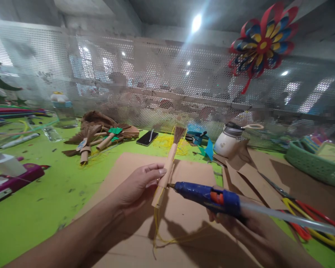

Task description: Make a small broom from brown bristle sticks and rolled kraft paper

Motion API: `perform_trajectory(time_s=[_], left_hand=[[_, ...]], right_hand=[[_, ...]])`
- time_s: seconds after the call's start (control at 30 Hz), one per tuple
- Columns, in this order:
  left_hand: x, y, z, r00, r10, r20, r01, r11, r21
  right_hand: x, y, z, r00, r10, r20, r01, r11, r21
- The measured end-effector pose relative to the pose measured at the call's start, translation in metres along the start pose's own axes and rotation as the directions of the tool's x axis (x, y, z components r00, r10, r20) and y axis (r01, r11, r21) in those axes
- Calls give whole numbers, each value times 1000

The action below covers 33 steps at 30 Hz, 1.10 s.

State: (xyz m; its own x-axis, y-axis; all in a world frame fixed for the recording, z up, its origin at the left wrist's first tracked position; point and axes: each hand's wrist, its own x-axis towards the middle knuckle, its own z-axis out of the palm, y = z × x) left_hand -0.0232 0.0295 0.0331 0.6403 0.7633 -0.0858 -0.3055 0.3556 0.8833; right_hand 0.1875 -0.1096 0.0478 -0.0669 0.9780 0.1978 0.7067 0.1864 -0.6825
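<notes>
My left hand [141, 183] grips a rolled brown paper tube [170, 158] between thumb and fingers. The tube tilts up and away, and its far end flares into a pleated brown fan [179, 134]. Yellow string [157, 219] hangs from its near end and trails over the paper sheet. A blue hot glue gun [203, 193] is in my right hand [234, 223], with a long clear glue stick [290, 219] poking out of its back. The gun's nozzle meets the tube's right side just below my left fingertips. My right fingers are partly hidden behind the gun.
Under my hands lies a brown paper sheet [123, 245] on the green table [53, 223]. Pleated paper pieces [100, 136], a phone [147, 138] and a white jar [226, 143] stand farther back. Scissors [309, 219] and a green basket [309, 163] sit right; a purple power strip [19, 182] lies left.
</notes>
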Motion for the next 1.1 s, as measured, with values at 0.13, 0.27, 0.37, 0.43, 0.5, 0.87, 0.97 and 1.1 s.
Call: perform_trajectory(time_s=[0.13,0.27,0.37,0.43,0.5,0.87,0.97,1.1], left_hand=[[-1,0,2,1000,1,-29,-1,1000,16],[-2,0,3,999,10,-39,-9,1000,23],[-2,0,3,1000,5,-31,-5,1000,30],[-2,1,4,999,5,-40,-4,1000,30],[-1,1,4,998,10,-55,-9,1000,25],[1,-6,1,996,27,-84,-24,999,34],[0,-4,2,996,30,-88,-26,998,48],[1,1,2,995,43,-94,-37,997,62]], right_hand=[[-1,4,0,999,42,-4,-42,998,37],[-3,10,-1,993,113,-11,-113,992,56],[-4,11,-2,994,112,2,-112,992,55],[-4,11,-2,996,85,5,-85,994,66],[-4,10,-3,998,63,-5,-62,995,72],[0,8,1,997,60,-47,-59,998,20],[0,5,0,1000,-2,-4,2,1000,-8],[-2,7,-1,1000,11,-6,-11,1000,21]])
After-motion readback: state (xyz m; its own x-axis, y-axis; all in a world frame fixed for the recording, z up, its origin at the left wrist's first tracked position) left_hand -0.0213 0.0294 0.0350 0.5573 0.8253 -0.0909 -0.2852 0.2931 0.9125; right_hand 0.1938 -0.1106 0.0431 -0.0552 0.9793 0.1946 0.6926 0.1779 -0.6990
